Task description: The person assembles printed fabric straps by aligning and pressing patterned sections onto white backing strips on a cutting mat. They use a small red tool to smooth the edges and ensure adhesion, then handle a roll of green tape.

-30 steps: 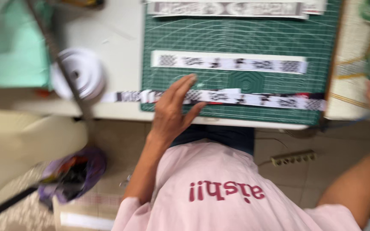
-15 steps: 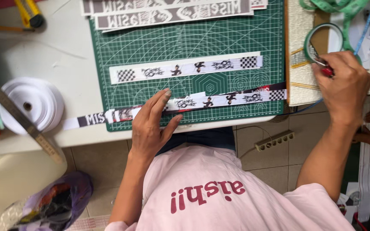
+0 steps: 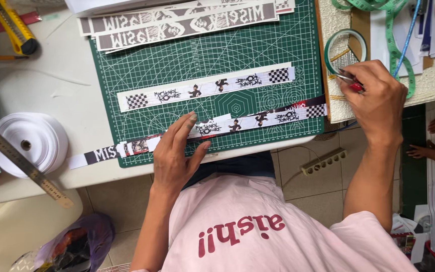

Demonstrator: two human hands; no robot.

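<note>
Printed strip [image 3: 247, 122] lies along the near edge of the green cutting mat [image 3: 258, 45]; your left hand [image 3: 174, 156] presses it flat, fingers spread. Your right hand [image 3: 376, 100] pinches a small red-tipped tool [image 3: 352, 81] beside the tape roll [image 3: 345, 50].

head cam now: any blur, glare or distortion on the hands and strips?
Head view: sharp overall, no motion blur on the left hand or right hand; even, soft daylight with only faint shadows under the hands; no glare on the green cutting mat; the printed strip under the left hand reads crisp; slight wide-angle bending towards the edges, seen on the metal ruler.
</note>
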